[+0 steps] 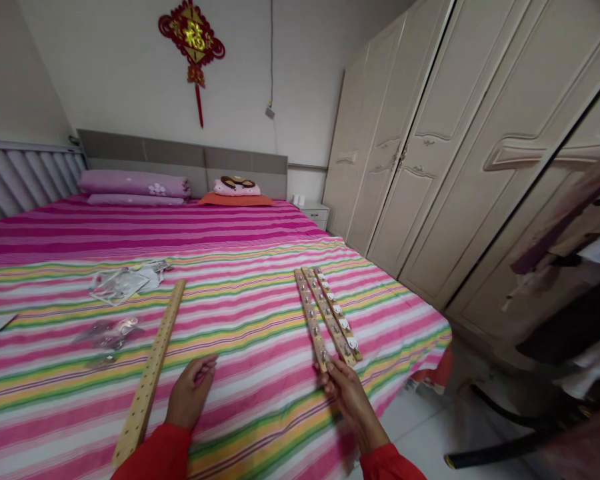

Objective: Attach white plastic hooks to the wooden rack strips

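Note:
Three narrow wooden strips lie side by side on the striped bed sheet. Metal pieces line the left strip [311, 317] and the middle strip [329, 313], while the right strip [337, 310] carries white round pieces. My right hand [345, 393] pinches the near end of the left strip between thumb and fingers. Close to the right side of a long wooden bar with rows of holes [153, 367], my left hand [191, 393] hovers with loosely curled fingers, and nothing shows in it.
Left of the bar lie a clear bag of metal parts [113, 337] and crumpled plastic packaging [125, 281]. Folded purple bedding [135, 183] rests by the headboard [170, 155]. A wardrobe [430, 147] stands at right, near hanging clothes [580, 293].

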The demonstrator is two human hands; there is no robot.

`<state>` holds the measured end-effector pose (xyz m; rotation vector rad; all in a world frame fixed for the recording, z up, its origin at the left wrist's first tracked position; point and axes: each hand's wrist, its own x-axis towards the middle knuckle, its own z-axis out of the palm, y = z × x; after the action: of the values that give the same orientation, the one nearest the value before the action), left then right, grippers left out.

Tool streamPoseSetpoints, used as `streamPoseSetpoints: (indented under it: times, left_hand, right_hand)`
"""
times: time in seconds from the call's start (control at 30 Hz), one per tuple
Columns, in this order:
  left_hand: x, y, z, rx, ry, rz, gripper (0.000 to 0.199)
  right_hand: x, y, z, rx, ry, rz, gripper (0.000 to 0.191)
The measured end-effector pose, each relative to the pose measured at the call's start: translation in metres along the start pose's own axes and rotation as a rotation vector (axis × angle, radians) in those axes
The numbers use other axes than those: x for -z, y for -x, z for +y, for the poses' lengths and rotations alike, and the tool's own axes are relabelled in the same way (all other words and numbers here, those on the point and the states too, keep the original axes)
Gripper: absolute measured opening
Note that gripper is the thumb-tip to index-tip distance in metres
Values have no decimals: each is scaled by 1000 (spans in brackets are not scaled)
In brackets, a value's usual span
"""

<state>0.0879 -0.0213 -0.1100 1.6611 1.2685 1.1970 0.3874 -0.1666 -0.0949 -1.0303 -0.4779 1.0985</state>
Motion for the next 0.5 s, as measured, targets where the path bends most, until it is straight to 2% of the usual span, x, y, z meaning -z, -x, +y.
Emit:
streamPoseSetpoints:
  times: [0.1,0.33,0.5]
  left_hand:
    - [0,0,0,-7,-8,-1,43]
    - [-1,1,5,4,26,12,41]
    - [-2,1,1,1,60,19,38]
  right_hand:
    - [1,-1,3,6,-49,31,33]
    - [4,2,11,19,-249,245,28]
    - [12,2,18,35,-249,292,27]
